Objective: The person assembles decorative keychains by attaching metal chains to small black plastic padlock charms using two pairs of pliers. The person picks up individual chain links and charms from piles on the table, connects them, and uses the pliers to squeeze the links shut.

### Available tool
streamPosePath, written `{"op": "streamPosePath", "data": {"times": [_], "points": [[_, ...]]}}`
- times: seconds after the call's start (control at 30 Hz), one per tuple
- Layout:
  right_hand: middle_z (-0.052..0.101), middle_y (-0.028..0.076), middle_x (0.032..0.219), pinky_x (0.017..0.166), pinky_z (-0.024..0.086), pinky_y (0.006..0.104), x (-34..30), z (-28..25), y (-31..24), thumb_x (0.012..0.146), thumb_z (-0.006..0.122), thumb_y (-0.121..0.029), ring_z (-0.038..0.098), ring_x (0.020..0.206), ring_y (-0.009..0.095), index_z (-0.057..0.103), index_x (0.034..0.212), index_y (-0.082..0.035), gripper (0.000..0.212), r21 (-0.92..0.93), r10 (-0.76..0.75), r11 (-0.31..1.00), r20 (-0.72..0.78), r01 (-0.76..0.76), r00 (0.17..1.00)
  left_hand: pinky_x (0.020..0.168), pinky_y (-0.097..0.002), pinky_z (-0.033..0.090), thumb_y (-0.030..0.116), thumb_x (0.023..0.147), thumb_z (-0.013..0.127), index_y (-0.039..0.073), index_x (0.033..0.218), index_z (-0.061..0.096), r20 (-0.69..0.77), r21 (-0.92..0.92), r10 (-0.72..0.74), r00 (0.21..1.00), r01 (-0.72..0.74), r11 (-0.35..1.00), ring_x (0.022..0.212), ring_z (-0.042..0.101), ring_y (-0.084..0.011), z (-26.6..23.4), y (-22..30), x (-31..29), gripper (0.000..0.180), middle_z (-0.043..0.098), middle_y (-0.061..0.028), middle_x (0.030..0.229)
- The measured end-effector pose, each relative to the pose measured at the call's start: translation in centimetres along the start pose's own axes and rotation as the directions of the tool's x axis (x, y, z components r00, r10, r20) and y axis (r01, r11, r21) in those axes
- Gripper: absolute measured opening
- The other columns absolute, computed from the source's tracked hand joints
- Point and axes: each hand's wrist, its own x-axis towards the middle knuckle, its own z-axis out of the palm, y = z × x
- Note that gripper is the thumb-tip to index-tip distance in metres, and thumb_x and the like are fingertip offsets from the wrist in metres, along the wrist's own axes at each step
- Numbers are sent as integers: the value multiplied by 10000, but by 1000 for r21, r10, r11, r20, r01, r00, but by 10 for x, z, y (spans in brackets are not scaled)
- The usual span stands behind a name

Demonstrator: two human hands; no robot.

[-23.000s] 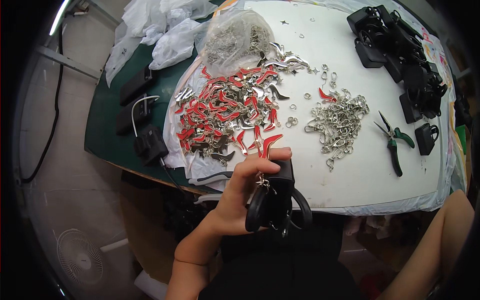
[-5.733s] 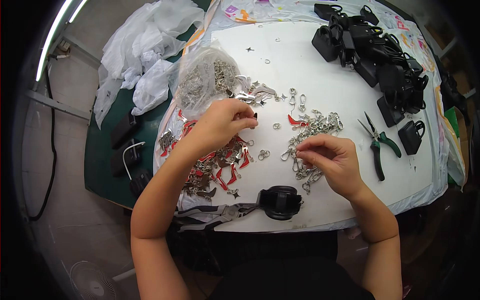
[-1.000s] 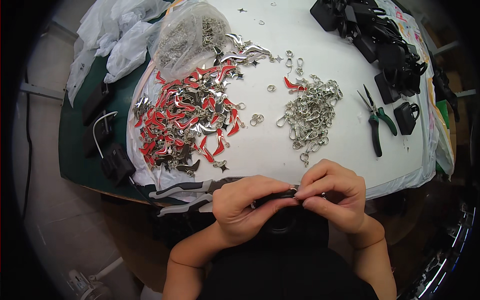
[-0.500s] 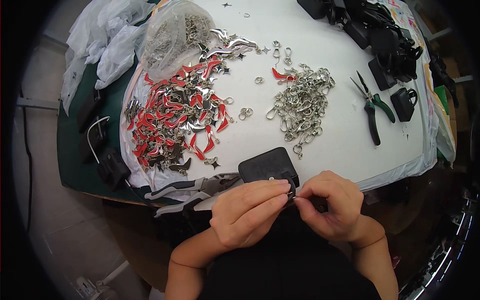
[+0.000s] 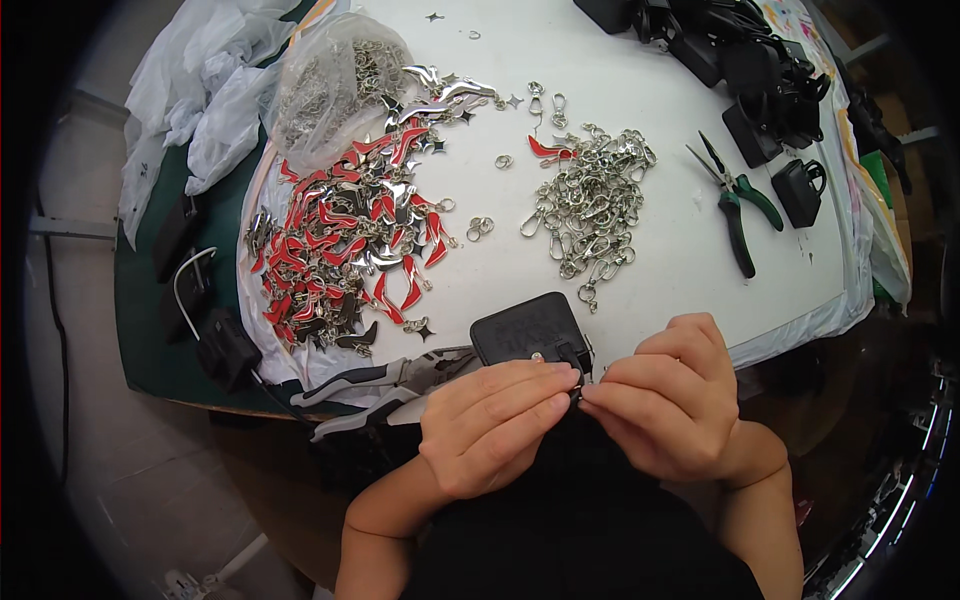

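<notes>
A small black case [image 5: 528, 330] with a strap and a metal stud lies at the table's near edge. My left hand [image 5: 495, 425] is closed on its strap, thumb and fingers pressed together near the strap's end. Fingertip to fingertip with it, my right hand [image 5: 672, 400] pinches at that same spot; a tiny glint of metal shows there, but the piece is mostly hidden. Just left of the case lie large grey-handled pliers [image 5: 375, 384], partly behind my left hand.
Red and black shoe-shaped charms [image 5: 325, 245] are heaped at left, below a clear bag of metal rings [image 5: 345, 85]. Silver swivel clasps [image 5: 595, 205] form a pile at centre. Green-handled needle-nose pliers [image 5: 737, 210] and more black cases [image 5: 765, 100] lie right.
My right hand has turned, its knuckles rising and its fingers folding closer over the pinch. The left hand keeps its hold on the strap. The whole view has shifted slightly.
</notes>
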Motion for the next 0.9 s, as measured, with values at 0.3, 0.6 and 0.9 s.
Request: {"op": "streamPosePath", "data": {"times": [0.3,0.6,0.9], "points": [[613,36,825,654,381,339,-14,31,-11,714,741,-38,533,700,213,608,852,-63,194,86,180,982,-137,-169,974,781,-390,628,-115,728,746,-16,1089,612,-97,-35,-26,995,23,999,899,722,-308,9,0,-3,398,708,-176,1021],[629,51,863,682,387,340,-15,24,-1,752,746,-22,547,750,220,604,893,-56,203,266,223,948,-161,-176,961,785,-395,624,-142,711,733,-35,1051,631,-93,-197,-41,995,22,980,879,728,-312,6,-7,-1,370,717,-190,975],[586,44,832,674,381,359,8,-2,-3,731,768,-58,521,736,233,603,899,-58,236,83,152,983,163,-167,975,740,-363,620,-107,722,717,-20,1034,664,-51,19,142,989,-141,990,892,726,-291,0,-10,3,329,722,-155,990]]}}
